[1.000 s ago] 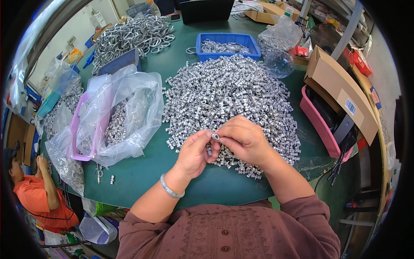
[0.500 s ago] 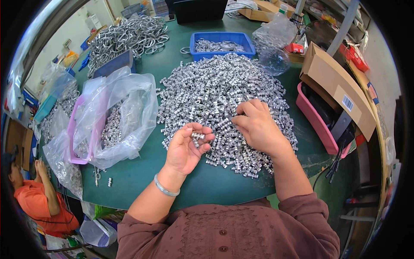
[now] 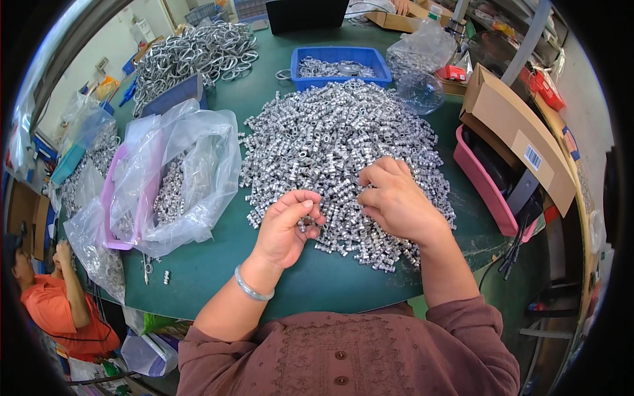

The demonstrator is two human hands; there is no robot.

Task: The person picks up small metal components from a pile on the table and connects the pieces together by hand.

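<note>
Curls the left hand [image 3: 282,228] closer around ribbed metal sleeves [image 3: 304,226] at the heap's [image 3: 333,142] near-left edge, keeping the right hand [image 3: 400,207] over it, grip impossible to tell, apparently mid-handling.

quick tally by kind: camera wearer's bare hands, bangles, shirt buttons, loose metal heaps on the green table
Bare hands, left hand and right hand: 2
Pale round bangle: 1
Round brown shirt buttons: 2
Silver metal heaps, small ridged pieces and large rings: 2
Total: 7
</note>
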